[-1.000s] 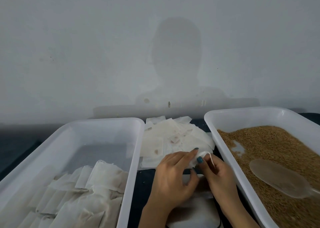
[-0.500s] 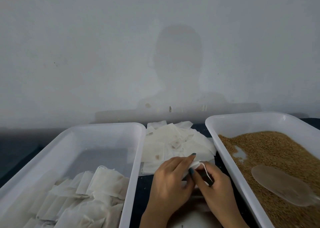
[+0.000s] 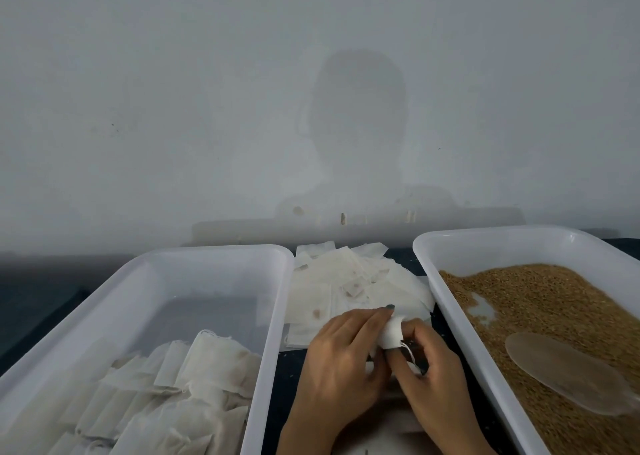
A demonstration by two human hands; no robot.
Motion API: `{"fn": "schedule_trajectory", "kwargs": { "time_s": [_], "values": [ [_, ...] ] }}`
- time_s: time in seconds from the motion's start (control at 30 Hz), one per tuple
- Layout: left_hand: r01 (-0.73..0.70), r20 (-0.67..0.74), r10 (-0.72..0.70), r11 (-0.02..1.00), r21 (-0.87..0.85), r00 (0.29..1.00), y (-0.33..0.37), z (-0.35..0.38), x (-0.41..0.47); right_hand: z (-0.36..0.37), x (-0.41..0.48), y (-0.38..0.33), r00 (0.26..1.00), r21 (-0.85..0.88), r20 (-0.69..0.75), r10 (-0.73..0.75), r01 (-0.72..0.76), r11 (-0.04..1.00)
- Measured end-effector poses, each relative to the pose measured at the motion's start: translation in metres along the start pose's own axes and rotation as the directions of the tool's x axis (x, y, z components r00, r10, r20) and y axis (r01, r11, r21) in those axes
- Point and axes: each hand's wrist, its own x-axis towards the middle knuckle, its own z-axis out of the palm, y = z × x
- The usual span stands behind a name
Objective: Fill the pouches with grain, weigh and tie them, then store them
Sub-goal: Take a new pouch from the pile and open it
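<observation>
Dark table (image 3: 284,382): pouch (image 3: 392,334) between 2 grips, left hand (image 3: 341,368) and right hand (image 3: 434,382) both pinching it.

On my feed two tubs sit on the desk (image 3: 41,302), the left tub (image 3: 207,257) and the right tub (image 3: 502,237) well apart. Filled pouches (image 3: 194,385) lie heaped in the left tub's near end. Grain (image 3: 554,302) fills the right tub, with a scoop (image 3: 568,375) lying on it. Between the tubs, toward the back, lies a pile of flat pouches (image 3: 346,281). Just before it the left hand (image 3: 343,361) and right hand (image 3: 433,378) hold one pouch (image 3: 391,333) together. Something lies under the hands, possibly a scale. The wall (image 3: 207,108) stands behind everything.
</observation>
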Motion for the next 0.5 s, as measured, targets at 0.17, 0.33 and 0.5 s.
{"fn": "schedule_trajectory", "kwargs": {
  "time_s": [0.17, 0.33, 0.5],
  "values": [
    [-0.018, 0.019, 0.018, 1.0, -0.017, 1.0, 0.0029, 0.0002, 0.0004, 0.0021, -0.0014, -0.0003, 0.999, -0.065, 0.03, -0.038, 0.039, 0.997],
    [-0.005, 0.032, 0.007, 0.997, -0.075, 0.999, 0.0051, -0.0012, 0.0015, 0.0022, -0.0011, 0.0009, 0.998, -0.075, 0.01, -0.055, 0.055, 0.996],
    [0.013, 0.023, -0.011, 0.996, -0.092, 1.0, 0.0047, -0.0025, 0.0007, -0.0055, 0.003, 0.0055, 1.0, -0.012, -0.015, 0.022, -0.023, 1.0]
  ]
}}
